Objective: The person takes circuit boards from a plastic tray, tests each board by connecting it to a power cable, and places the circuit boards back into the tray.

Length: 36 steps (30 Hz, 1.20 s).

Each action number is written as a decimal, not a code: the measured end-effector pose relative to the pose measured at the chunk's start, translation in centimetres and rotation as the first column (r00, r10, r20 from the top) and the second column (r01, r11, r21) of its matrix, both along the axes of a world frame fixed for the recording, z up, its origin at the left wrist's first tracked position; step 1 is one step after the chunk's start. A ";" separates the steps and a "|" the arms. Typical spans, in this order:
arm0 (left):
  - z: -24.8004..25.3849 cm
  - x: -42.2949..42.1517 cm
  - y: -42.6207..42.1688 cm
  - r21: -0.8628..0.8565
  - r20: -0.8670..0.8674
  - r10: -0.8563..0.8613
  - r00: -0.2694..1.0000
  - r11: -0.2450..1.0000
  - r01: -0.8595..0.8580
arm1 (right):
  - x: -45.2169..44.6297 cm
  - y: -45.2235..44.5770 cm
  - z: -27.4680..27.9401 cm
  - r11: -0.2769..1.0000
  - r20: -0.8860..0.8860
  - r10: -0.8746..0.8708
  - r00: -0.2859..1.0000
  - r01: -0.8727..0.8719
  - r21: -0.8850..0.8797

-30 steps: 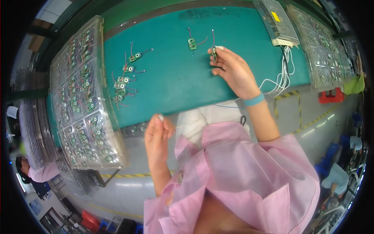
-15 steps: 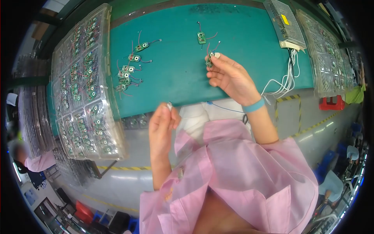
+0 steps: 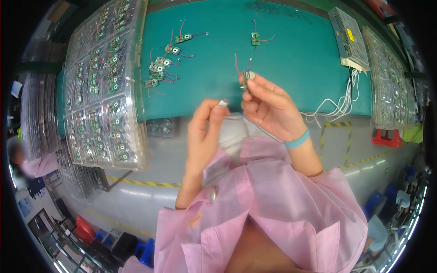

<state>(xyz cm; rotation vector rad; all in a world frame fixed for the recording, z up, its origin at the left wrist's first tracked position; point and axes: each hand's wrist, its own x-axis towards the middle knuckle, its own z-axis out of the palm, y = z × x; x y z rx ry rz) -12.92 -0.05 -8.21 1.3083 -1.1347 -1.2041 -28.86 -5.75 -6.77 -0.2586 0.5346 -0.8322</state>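
Note:
My right hand [image 3: 273, 107], with a blue band at its wrist, pinches a small green circuit board [image 3: 246, 83] between thumb and fingers above the front of the table. A red wire and a dark wire rise from this board, and a pale round piece sits against it by the thumb. My left hand [image 3: 205, 125] is closed, pinching a small white piece [image 3: 222, 103] whose kind I cannot make out. Both hands are close together but apart. One wired board [image 3: 256, 39] lies beyond my right hand. Several more wired boards [image 3: 159, 68] lie in a slanting row to the left.
A green mat [image 3: 218, 50] covers the table. Clear plastic trays [image 3: 104, 86] full of boards stand at the left, another tray [image 3: 391, 82] at the right. A metal power supply [image 3: 349, 38] with white cables [image 3: 339, 102] sits at the back right. A red stool [image 3: 386, 138] stands beyond.
My left hand has moved up and to the right, bringing the white piece nearer the board. My right hand has lowered slightly with its board. The whole view has shifted a little.

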 end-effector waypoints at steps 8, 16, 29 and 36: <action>-0.2 -0.1 0.2 -0.082 0.155 0.007 0.988 0.997 0.006 | 1.0 1.1 0.2 0.996 0.101 0.084 0.991 -0.084 0.002; 0.0 0.0 0.4 -0.089 0.208 0.011 0.978 0.996 0.008 | 1.1 1.4 -0.2 0.997 0.048 0.081 0.996 -0.081 -0.001; 0.5 0.0 0.2 -0.186 0.401 0.049 0.915 0.982 0.029 | 1.9 2.3 -0.7 0.989 0.002 0.090 0.996 -0.090 -0.115; -0.5 0.1 -0.3 -0.066 0.204 -0.006 0.979 0.998 0.020 | 2.3 2.1 -1.8 0.985 0.054 0.097 0.994 -0.088 -0.150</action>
